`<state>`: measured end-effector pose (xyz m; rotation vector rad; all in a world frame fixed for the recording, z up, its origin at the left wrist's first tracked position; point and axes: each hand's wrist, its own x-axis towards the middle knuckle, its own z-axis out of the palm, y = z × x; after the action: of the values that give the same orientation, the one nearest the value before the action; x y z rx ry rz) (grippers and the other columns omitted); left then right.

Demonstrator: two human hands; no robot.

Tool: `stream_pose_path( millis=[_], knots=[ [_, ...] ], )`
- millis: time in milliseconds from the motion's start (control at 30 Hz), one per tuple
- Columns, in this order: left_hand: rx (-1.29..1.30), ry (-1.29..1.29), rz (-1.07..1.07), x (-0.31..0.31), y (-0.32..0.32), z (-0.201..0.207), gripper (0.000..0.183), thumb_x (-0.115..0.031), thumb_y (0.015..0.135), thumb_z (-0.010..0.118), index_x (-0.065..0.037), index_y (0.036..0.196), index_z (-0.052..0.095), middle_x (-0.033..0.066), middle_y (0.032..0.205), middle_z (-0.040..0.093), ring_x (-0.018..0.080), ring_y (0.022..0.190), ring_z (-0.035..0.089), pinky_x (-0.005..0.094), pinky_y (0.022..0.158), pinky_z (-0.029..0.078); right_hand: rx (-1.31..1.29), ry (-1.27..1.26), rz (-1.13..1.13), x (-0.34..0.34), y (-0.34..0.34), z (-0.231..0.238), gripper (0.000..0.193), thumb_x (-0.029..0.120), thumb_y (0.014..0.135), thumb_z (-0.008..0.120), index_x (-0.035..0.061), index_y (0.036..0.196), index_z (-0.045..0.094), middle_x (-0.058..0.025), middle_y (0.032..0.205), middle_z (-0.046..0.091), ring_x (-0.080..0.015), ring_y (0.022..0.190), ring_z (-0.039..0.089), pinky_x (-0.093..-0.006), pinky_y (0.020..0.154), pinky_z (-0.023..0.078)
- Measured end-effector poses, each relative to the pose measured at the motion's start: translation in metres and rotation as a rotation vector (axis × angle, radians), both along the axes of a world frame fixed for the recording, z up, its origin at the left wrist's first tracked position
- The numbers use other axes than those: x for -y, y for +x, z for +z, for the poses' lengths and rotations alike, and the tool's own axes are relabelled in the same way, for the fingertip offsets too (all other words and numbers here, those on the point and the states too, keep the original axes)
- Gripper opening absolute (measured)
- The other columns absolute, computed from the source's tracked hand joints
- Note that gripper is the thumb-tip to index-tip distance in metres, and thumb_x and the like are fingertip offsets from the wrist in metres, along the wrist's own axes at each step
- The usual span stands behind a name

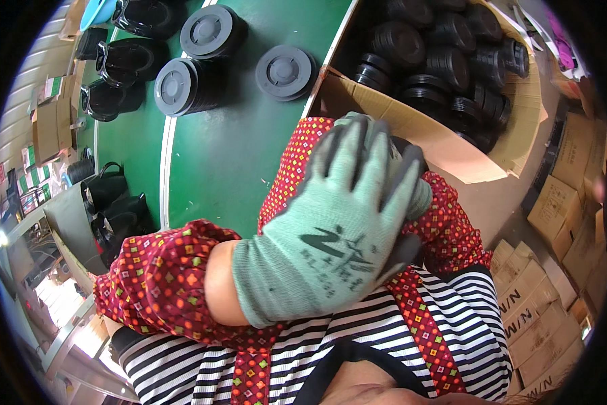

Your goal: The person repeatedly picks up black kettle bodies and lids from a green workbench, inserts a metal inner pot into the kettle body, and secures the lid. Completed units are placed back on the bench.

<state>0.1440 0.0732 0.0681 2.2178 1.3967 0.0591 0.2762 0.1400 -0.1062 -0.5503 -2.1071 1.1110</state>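
Observation:
Both my hands wear mint-green gloves with dark grey coated fingers and meet in front of my chest. My left hand (323,236) shows its back, with fingers stretched out and apart, lying across my right hand. Most of my right hand (418,197) is hidden behind it; only part of the glove shows beside the red patterned sleeve (452,226). Its fingers cannot be made out, nor whether anything sits between the two hands. Just beyond them is an open cardboard box (421,138) holding several stacks of round black plastic pieces (445,71).
On the green table (229,158) stand several stacks of grey-topped round discs (286,71). Glossy black containers (131,61) line its far left. Further black containers (107,189) are at the left. Cardboard cartons (533,304) are piled on the right.

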Motion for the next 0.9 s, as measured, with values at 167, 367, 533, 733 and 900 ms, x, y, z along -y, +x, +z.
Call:
stream_pose_path(
  millis=[167, 367, 533, 733, 900],
  knots=[
    [0.098, -0.159, 0.084, -0.007, -0.033, 0.0, 0.092, -0.024, 0.091, 0.073, 0.016, 0.159, 0.026, 0.0447, 0.153, 0.038, 0.061, 0.142, 0.041, 0.057, 0.122, 0.036, 0.163, -0.026, -0.118, 0.009, 0.001, 0.009, 0.028, 0.03, 0.095, 0.06, 0.0068, 0.105, 0.071, -0.0119, 0.098, 0.067, -0.0357, 0.096, 0.061, -0.0506, 0.088, 0.044],
    [0.113, -0.339, 0.25, -0.003, -0.062, -0.016, 0.072, -0.012, 0.095, 0.066, 0.013, 0.155, 0.036, 0.0356, 0.132, 0.061, 0.0497, 0.117, 0.065, 0.0489, 0.1, 0.054, 0.378, 0.052, -0.043, 0.002, 0.018, 0.055, 0.03, 0.031, 0.088, 0.072, 0.0096, 0.109, 0.072, -0.0111, 0.092, 0.065, -0.0331, 0.087, 0.061, -0.0482, 0.081, 0.044],
    [0.212, -0.517, 0.112, -0.034, -0.087, -0.055, 0.037, -0.014, 0.094, 0.065, 0.003, 0.126, 0.066, 0.0229, 0.098, 0.072, 0.0437, 0.087, 0.071, 0.0462, 0.078, 0.056, 0.563, 0.076, -0.074, 0.005, 0.034, 0.085, 0.052, 0.047, 0.085, 0.075, 0.0121, 0.124, 0.071, -0.0078, 0.088, 0.061, -0.0273, 0.079, 0.061, -0.0442, 0.074, 0.046],
    [0.409, -0.258, -0.23, -0.058, -0.101, -0.126, 0.028, -0.029, 0.086, 0.069, -0.005, 0.1, 0.067, 0.0153, 0.084, 0.064, 0.0409, 0.078, 0.065, 0.0466, 0.069, 0.052, 0.876, 0.114, -0.05, 0.015, 0.039, 0.122, 0.062, 0.04, 0.091, 0.076, 0.0097, 0.144, 0.064, -0.0059, 0.086, 0.059, -0.0242, 0.073, 0.06, -0.0413, 0.067, 0.046],
    [0.418, -0.163, -0.239, -0.064, -0.1, -0.152, 0.034, -0.037, 0.083, 0.078, -0.012, 0.104, 0.069, 0.0144, 0.088, 0.07, 0.0386, 0.085, 0.069, 0.0463, 0.076, 0.056, 0.933, 0.241, -0.121, 0.023, 0.034, 0.115, 0.059, 0.034, 0.09, 0.077, 0.0091, 0.143, 0.064, -0.0066, 0.086, 0.06, -0.0241, 0.075, 0.063, -0.0407, 0.068, 0.048]
  ],
)
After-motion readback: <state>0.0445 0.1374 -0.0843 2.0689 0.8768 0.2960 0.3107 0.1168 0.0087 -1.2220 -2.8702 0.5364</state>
